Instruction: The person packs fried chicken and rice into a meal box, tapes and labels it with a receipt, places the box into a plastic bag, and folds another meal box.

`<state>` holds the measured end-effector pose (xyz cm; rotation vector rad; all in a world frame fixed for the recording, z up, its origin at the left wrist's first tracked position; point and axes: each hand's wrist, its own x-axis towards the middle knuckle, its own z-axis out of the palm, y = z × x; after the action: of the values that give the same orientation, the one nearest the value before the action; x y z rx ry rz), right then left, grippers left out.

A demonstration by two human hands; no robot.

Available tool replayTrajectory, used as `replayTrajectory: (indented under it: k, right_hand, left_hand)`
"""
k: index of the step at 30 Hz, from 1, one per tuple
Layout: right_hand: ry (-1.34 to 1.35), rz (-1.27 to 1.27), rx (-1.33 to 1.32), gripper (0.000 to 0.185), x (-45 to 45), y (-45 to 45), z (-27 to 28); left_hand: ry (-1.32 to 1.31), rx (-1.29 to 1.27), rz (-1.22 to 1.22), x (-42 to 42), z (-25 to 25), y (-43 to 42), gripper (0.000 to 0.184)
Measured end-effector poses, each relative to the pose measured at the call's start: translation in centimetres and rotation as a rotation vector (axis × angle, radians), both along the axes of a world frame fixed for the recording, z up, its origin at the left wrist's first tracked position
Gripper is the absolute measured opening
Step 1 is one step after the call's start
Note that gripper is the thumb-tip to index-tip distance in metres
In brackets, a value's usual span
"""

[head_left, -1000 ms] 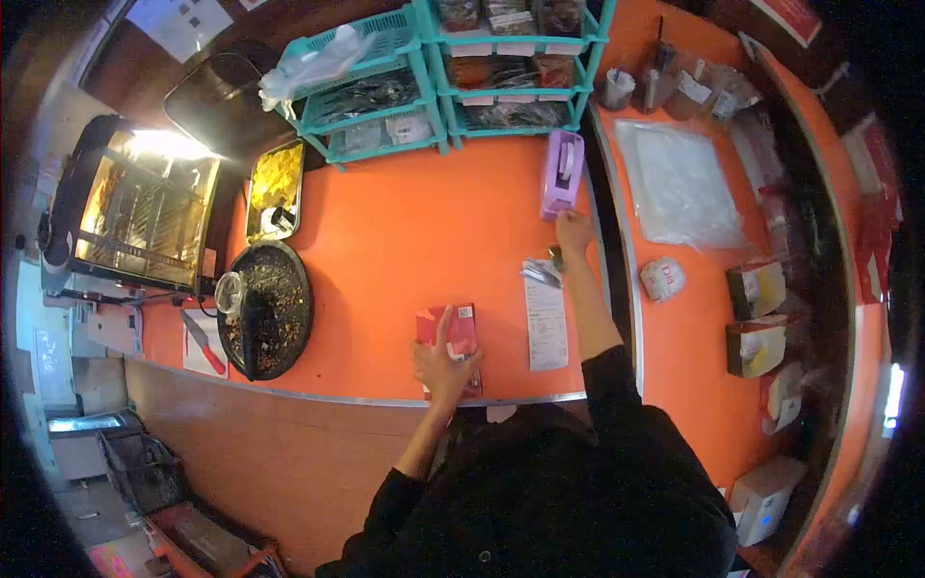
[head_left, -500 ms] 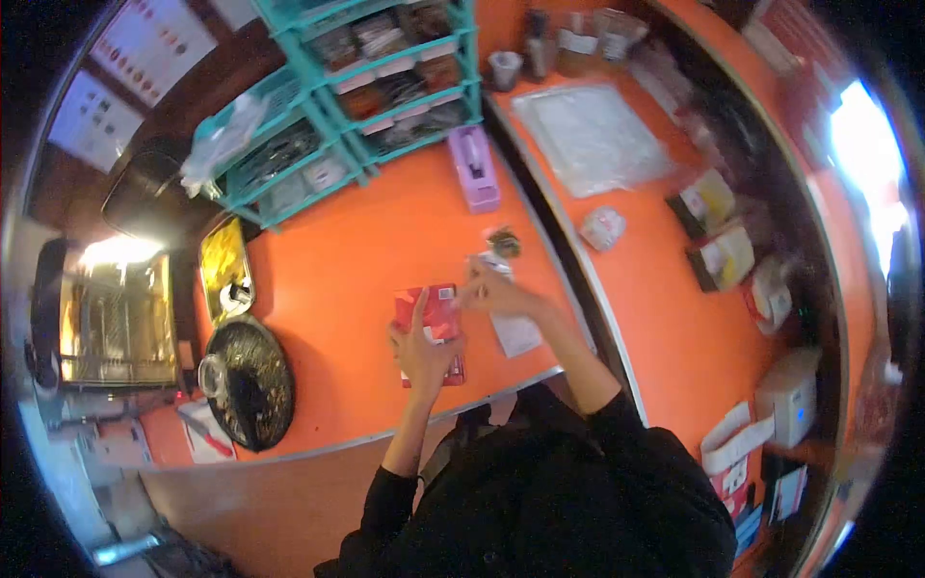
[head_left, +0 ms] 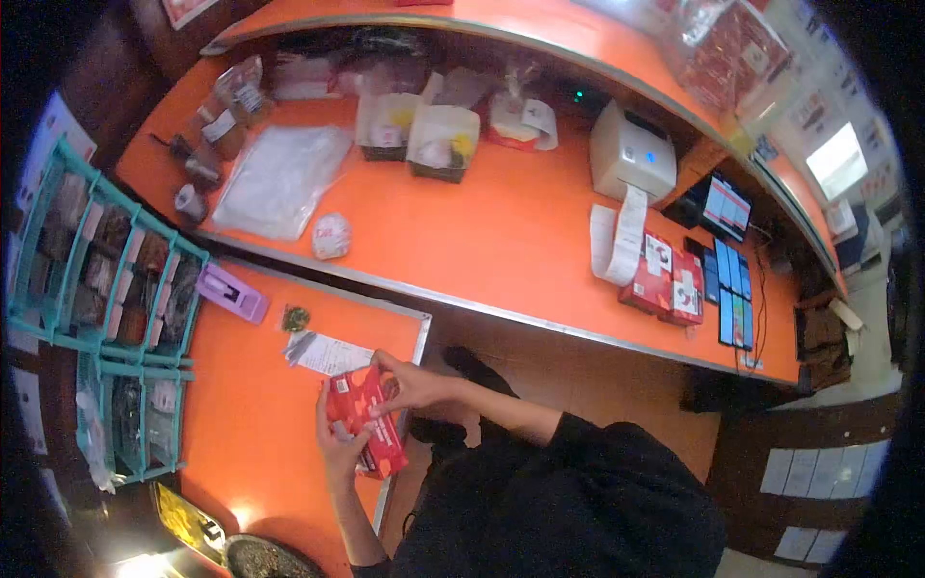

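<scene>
A red box (head_left: 358,399) with a printed white label is between my two hands, over the near edge of the orange table. My left hand (head_left: 339,449) grips its left side, fingers along the edge and thumb across the top. On the right side my right hand (head_left: 412,385) is closed around the upper part, thumb pressed on the top face. Behind the box a printed paper slip (head_left: 337,355) lies flat on the table. A small clear packet with something green (head_left: 296,318) lies just beyond the slip.
A purple dispenser (head_left: 231,293) stands beside teal racks (head_left: 116,351) of packets. On the farther counter are clear plastic bags (head_left: 284,183), a round wrapped item (head_left: 331,236), open boxes (head_left: 443,143), a receipt printer (head_left: 631,154), more red boxes (head_left: 663,279) and several phones (head_left: 734,289).
The view has turned right toward the far counter. My right hand has come from near the paper slip onto the red box, which both hands now hold.
</scene>
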<state>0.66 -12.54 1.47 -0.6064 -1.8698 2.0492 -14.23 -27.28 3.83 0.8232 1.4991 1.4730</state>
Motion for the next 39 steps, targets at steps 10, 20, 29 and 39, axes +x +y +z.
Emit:
replayTrajectory:
  k: [10,20,29,39]
  right_hand:
    - [-0.712,-1.577,0.968,0.032,31.6,21.0,4.7]
    - [-0.238,-1.467,0.313,0.050,44.7,25.3,0.1]
    - [-0.046,-1.175,0.007,0.049,39.3,11.3,3.8]
    - [-0.007,-1.148,-0.234,0.048,38.0,2.3,5.2]
  left_hand:
    - [0.970,-0.839,0.365,-0.9,-5.3,-5.8,0.088]
    - [0.962,0.178,0.172,9.0,-3.9,13.9,0.046]
    - [-0.212,-0.022,-0.715,37.0,1.9,33.3,0.043]
    - [-0.458,-0.271,-0.998,40.2,1.9,31.4,0.046]
